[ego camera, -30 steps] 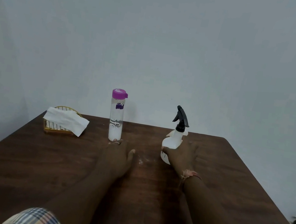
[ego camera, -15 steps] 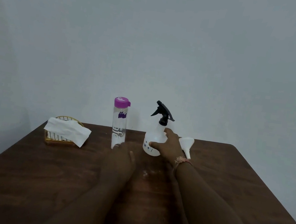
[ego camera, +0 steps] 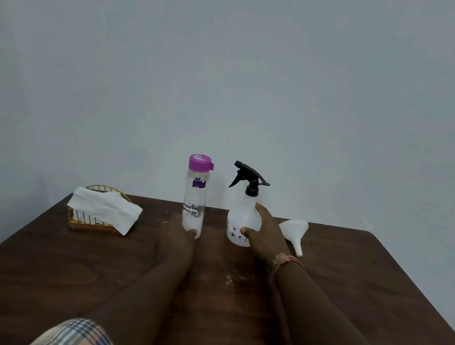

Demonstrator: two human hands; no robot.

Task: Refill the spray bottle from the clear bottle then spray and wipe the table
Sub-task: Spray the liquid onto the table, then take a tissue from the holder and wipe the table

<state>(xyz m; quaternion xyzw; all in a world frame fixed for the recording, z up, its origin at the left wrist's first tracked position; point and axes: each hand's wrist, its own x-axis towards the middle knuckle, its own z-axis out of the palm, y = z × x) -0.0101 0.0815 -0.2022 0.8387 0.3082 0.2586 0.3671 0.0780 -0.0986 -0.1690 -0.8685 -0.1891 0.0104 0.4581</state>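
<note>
The clear bottle [ego camera: 195, 197] with a purple cap stands upright at the back middle of the brown table [ego camera: 30, 261]. My left hand [ego camera: 177, 235] lies on the table at its base, fingers stretched along the bottle's left side and thumb touching the bottom front. The white spray bottle [ego camera: 239, 221] with a black trigger head stands upright just to the right, nozzle pointing left. My right hand [ego camera: 264, 234] grips its body, thumb in front and index finger up its right side.
A white funnel [ego camera: 294, 232] lies on its side right of the spray bottle. A white tissue [ego camera: 104, 207] is draped over a gold wire basket [ego camera: 77, 220] at the back left. A grey wall rises behind the table.
My right hand has brought the spray bottle leftward and upright, nearer the clear bottle, uncovering the funnel. My left hand has slid forward to the clear bottle's base.
</note>
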